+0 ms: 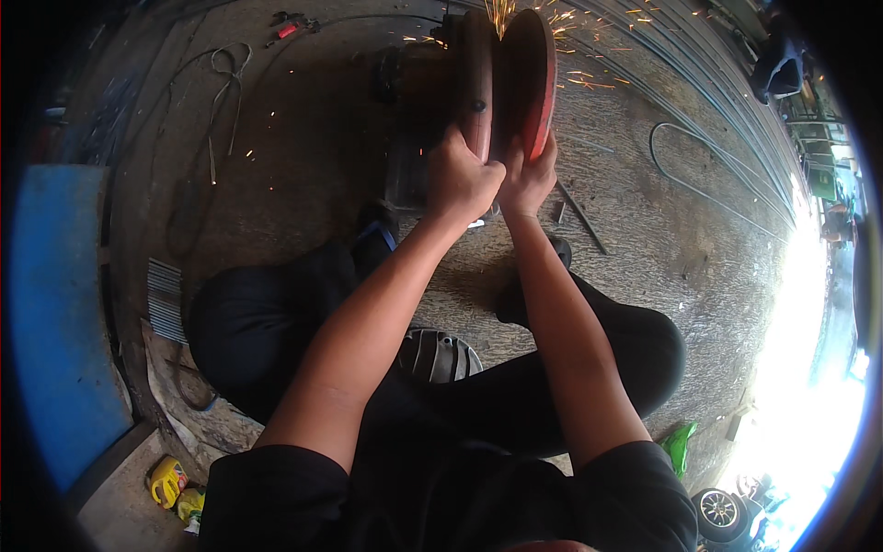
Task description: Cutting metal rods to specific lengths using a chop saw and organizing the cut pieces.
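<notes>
i'm looking down over my own knees at a chop saw (478, 92) sitting on the rough concrete floor (303, 138). my left hand (460, 179) is wrapped around the lower end of the saw's dark handle, fingers curled tight over it. my right hand (527, 179) sits just beside it, touching the left, with fingers closed around the bottom edge of the red blade guard (532, 78). both forearms run up from the lower edge and meet at the saw. sparks (552, 28) scatter from the top of the guard toward the upper right, a few more dotted over the floor to the left. long thin steel rods (699, 92) lie in a bundle along the upper right, and one bent rod (681, 152) curves on the floor near them. a short rod piece (581, 216) lies just right of my right wrist. a loose cable (216, 101) loops on the floor at the upper left. a blue panel (55, 313) stands at the far left, and a yellow bottle (168, 480) lies at the lower left. a ribbed grey metal cover (440, 357) rests between my legs
</notes>
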`<state>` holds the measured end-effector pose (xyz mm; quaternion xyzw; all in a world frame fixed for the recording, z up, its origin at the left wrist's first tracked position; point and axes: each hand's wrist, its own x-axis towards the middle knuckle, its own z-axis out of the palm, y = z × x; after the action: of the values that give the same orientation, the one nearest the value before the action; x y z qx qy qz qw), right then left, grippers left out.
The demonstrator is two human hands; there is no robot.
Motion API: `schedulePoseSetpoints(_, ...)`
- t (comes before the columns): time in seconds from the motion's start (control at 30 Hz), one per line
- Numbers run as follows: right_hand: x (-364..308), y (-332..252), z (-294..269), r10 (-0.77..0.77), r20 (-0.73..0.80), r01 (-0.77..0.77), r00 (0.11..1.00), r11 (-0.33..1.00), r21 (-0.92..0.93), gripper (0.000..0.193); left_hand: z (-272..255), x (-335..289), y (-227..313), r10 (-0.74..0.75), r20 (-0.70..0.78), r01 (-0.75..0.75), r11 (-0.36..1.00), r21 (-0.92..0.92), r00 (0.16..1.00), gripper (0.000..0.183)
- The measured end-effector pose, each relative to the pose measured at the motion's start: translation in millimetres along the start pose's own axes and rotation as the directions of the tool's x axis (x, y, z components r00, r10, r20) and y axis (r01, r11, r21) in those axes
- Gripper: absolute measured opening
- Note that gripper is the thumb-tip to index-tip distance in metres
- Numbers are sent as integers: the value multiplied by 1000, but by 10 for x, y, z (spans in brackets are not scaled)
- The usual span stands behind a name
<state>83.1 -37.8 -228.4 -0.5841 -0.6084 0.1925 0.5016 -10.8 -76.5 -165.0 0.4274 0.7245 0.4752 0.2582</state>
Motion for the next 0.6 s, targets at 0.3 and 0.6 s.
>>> schedulePoseSetpoints(0.3,-1,2,-5,19,7,-19,1000,1000,2,53,-17,-9,42,-24,2,24,1000,8,1000,36)
schedulePoseSetpoints(0.6,5,33,9,2,7,-2,1000,1000,-7,53,4,3,-7,-11,3,11,1000,11,1000,37)
